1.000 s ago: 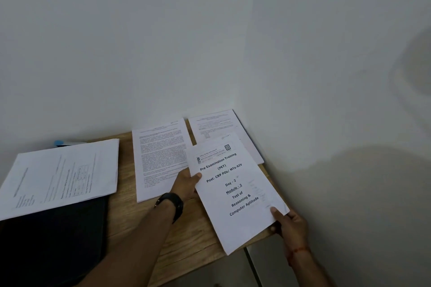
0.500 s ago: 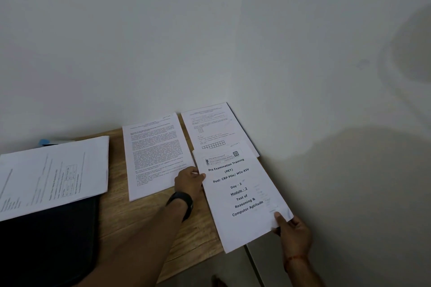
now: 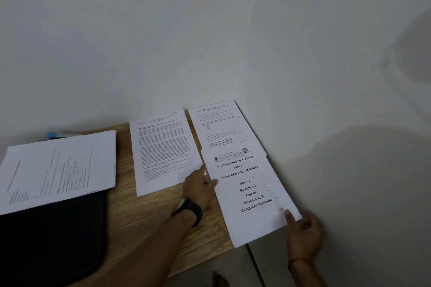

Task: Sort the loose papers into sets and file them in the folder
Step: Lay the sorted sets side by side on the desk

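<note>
White walls meet behind the wooden tabletop. My left hand and right hand each pinch an edge of the title set, which sits near right and hangs past the tabletop's edge. If a pinch slips, I think pages could drop off. It overlaps the far pile, so sets may mix.

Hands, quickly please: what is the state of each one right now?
Left hand: pinches the left edge of the booklet.
Right hand: holds the booklet's near right corner, thumb on top.
</note>
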